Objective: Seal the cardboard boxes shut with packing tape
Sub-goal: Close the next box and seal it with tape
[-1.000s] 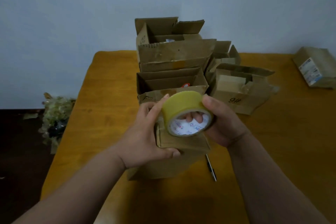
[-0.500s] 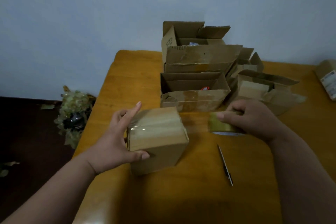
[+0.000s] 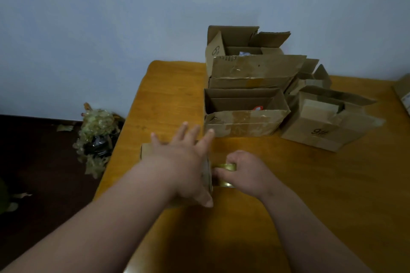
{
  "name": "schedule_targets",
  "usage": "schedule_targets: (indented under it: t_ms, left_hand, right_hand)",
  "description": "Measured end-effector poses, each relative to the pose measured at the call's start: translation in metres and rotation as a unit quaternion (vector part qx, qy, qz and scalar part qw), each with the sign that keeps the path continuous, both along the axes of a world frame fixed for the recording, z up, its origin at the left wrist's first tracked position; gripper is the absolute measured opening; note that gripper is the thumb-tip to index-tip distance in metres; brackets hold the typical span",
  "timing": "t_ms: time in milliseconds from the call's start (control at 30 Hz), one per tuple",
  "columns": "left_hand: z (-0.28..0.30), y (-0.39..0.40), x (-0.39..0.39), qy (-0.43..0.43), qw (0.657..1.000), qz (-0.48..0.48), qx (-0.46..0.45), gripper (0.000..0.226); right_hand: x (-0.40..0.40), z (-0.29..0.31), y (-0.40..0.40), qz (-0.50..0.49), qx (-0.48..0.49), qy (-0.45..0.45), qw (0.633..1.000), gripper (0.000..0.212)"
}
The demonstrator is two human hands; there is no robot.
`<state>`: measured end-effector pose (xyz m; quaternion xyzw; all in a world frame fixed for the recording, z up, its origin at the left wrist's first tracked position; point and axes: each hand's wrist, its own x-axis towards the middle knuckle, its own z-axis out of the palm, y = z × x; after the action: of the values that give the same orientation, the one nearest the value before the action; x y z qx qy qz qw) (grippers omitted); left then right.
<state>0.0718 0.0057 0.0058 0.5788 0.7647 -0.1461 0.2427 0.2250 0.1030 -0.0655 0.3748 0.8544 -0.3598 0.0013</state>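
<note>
Cardboard box sits near the desk left edge, pressed by the flat, spread left hand. Right hand grips the tape, apparently drawing a strip. Next: press down, cut.

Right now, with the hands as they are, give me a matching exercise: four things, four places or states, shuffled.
Things:
1. left hand
2. right hand
3. tape roll
4. box marked 9#

States:
A. flaps open, at the right of the table
B. flat on the small box
C. gripped beside the small box
D. curled round the tape

Pairs: 1-B, 2-D, 3-C, 4-A
</note>
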Motion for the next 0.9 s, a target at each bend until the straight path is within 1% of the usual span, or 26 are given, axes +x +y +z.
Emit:
schedule_targets:
  t_ms: [67,133,200,233,300,333,367,400,433,467,533,567,600,667,733,800,900]
  left_hand:
    - [-0.005,0.008,0.017,0.021,0.999,-0.017,-0.017,0.136]
    - [-0.010,0.006,0.015,0.043,0.999,-0.030,0.008,0.130]
    - [-0.009,-0.001,0.001,0.011,0.997,-0.047,0.066,0.130]
    - [-0.007,-0.006,-0.007,-0.027,0.993,-0.052,0.104,0.130]
    - [0.001,-0.014,-0.022,-0.134,0.975,-0.033,0.177,0.127]
    - [0.002,-0.018,-0.027,-0.203,0.956,-0.008,0.210,0.127]
    - [0.000,-0.022,-0.032,-0.273,0.932,0.022,0.237,0.127]
    - [-0.006,-0.025,-0.036,-0.326,0.910,0.051,0.251,0.127]
    - [-0.014,-0.028,-0.039,-0.352,0.901,0.071,0.243,0.127]
    - [-0.023,-0.031,-0.041,-0.346,0.912,0.072,0.209,0.127]
    - [-0.041,-0.036,-0.039,-0.286,0.951,0.049,0.109,0.126]
    - [-0.051,-0.037,-0.037,-0.259,0.962,0.045,0.080,0.128]
    - [-0.060,-0.038,-0.035,-0.236,0.968,0.045,0.074,0.130]
    - [-0.077,-0.039,-0.031,-0.201,0.974,0.042,0.097,0.137]
    - [-0.088,-0.040,-0.028,-0.195,0.971,0.054,0.126,0.141]
    - [-0.095,-0.041,-0.030,-0.211,0.962,0.054,0.167,0.138]
    - [-0.101,-0.045,-0.032,-0.260,0.941,0.048,0.212,0.130]
  right_hand:
    - [-0.004,0.002,-0.004,0.007,0.000,0.010,1.000,0.034]
    - [-0.002,0.004,-0.004,0.007,-0.021,0.029,0.999,0.038]
    - [0.007,0.013,0.000,-0.014,-0.108,0.074,0.991,0.042]
    - [0.012,0.019,0.005,-0.036,-0.161,0.112,0.980,0.042]
    - [0.027,0.033,0.022,-0.081,-0.259,0.218,0.937,0.045]
    - [0.035,0.039,0.033,-0.083,-0.302,0.267,0.911,0.053]
    - [0.042,0.045,0.043,-0.072,-0.341,0.299,0.888,0.065]
    - [0.045,0.051,0.050,-0.052,-0.365,0.307,0.877,0.072]
    - [0.045,0.056,0.052,-0.035,-0.370,0.297,0.879,0.072]
    - [0.039,0.058,0.051,-0.020,-0.356,0.268,0.895,0.066]
    - [0.021,0.054,0.036,0.004,-0.297,0.176,0.939,0.044]
    - [0.012,0.049,0.026,0.014,-0.283,0.141,0.949,0.033]
    - [0.002,0.044,0.015,0.020,-0.280,0.128,0.951,0.025]
    - [-0.012,0.038,0.002,0.021,-0.267,0.146,0.952,0.025]
    - [-0.017,0.040,0.003,0.021,-0.233,0.157,0.960,0.027]
    - [-0.018,0.045,0.009,0.026,-0.202,0.151,0.967,0.028]
    - [-0.019,0.049,0.015,0.032,-0.162,0.143,0.976,0.029]
